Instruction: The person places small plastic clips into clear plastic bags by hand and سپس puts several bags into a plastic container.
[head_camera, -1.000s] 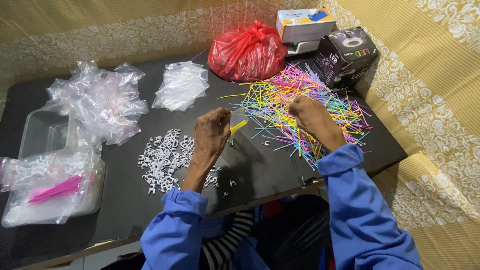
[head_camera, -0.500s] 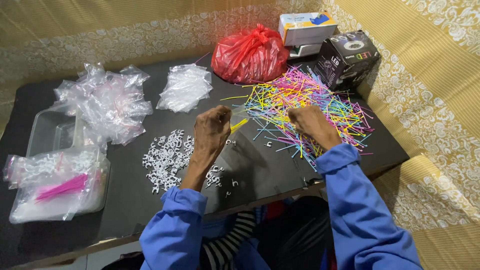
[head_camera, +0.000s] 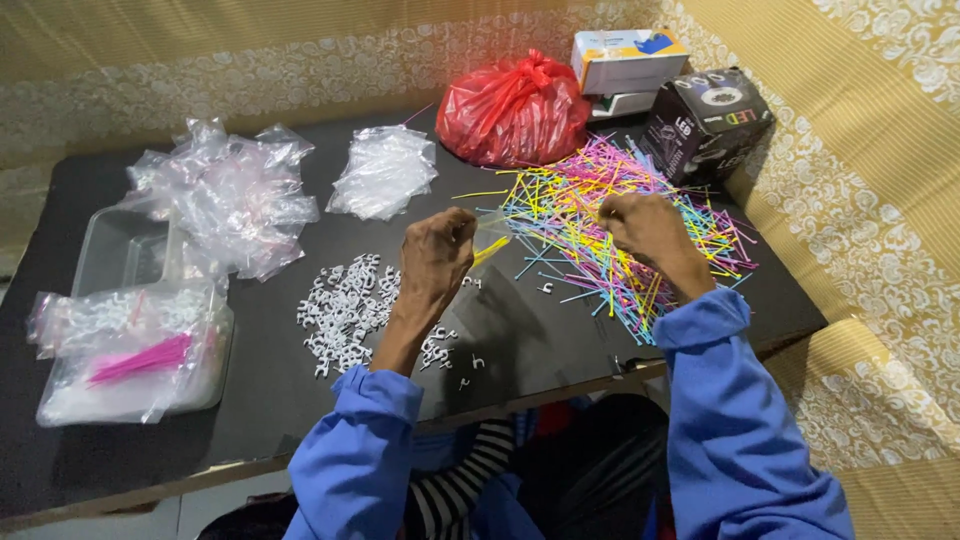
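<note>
The left hand (head_camera: 437, 250) is pinching a small clear plastic bag with a few thin yellow plastic sticks (head_camera: 490, 248) poking out of it toward 3 o'clock, raised just above the black table top (head_camera: 270, 400). The fingers are closed together on the bag's mouth. These sticks look very light, slender and springy, likely to bend rather than snap and to slip from a loose pinch; gripping them near mid-length, several at once, seems the surest hold, while the film bag is limp and is best held by its rim.

At 3 o'clock from the bag, the right hand (head_camera: 645, 225) is resting curled on the loose heap of multicoloured plastic sticks (head_camera: 600, 215); whether its fingers are closing on any I cannot tell. The two hands are apart.

At 7 o'clock from the bag, a scatter of small white plastic clips (head_camera: 345, 310) is lying on the table. At 11 o'clock, a flat stack of clear plastic bags (head_camera: 385, 170) is sitting, and farther toward 9 o'clock a crumpled pile of clear bags (head_camera: 225, 195). A clear plastic tub (head_camera: 115, 240) holding filled bags, one showing pink sticks (head_camera: 140, 358), is standing at 8 o'clock near the edge. At 1 o'clock are a knotted red plastic bag (head_camera: 515, 110), a white and blue cardboard box (head_camera: 625, 58) and a black cardboard box (head_camera: 705, 122).
</note>
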